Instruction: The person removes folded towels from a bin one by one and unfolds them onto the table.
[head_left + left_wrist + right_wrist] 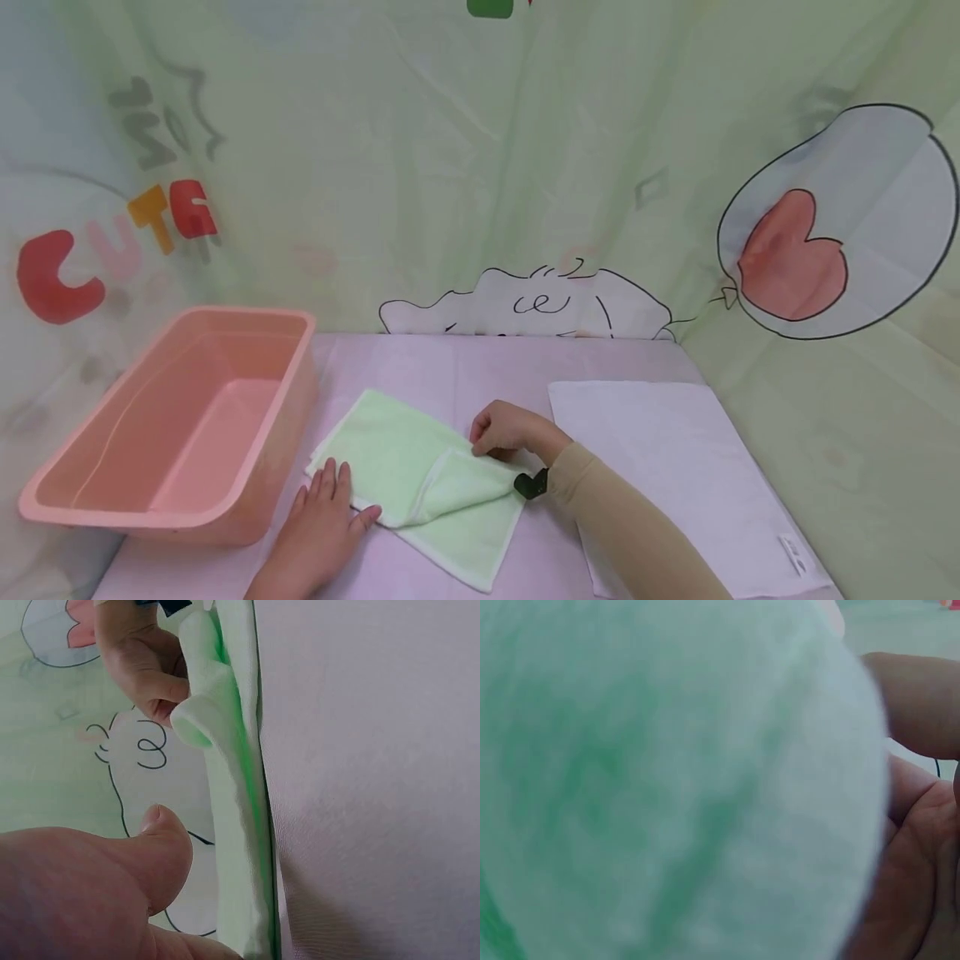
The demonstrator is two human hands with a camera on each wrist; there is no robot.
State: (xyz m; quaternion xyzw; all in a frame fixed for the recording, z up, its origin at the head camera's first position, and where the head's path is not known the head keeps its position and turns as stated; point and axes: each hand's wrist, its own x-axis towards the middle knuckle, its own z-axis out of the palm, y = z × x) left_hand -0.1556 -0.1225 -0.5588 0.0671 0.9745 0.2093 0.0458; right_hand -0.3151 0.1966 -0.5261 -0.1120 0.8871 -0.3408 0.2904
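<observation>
A pale green towel (390,433) with white edging lies on the table, its right part turned over in a loose flap. My left hand (318,521) rests on the towel's near left edge, fingers spread. At the far edge, my right hand (510,429) has its fingers curled and pinches the edge of the flap. In the left wrist view, the towel (232,795) rises in a rolled fold beside the curled right hand (146,671). Up close in the right wrist view, the towel (682,780) blurs and covers part of the right fingers (919,705).
A deep pink plastic basin (292,400) stands at the left, with nothing seen inside. To the right, partly under the right forearm, lies a flat white cloth (645,433) with a small label. A printed curtain (450,167) encloses the lilac-covered table (360,358).
</observation>
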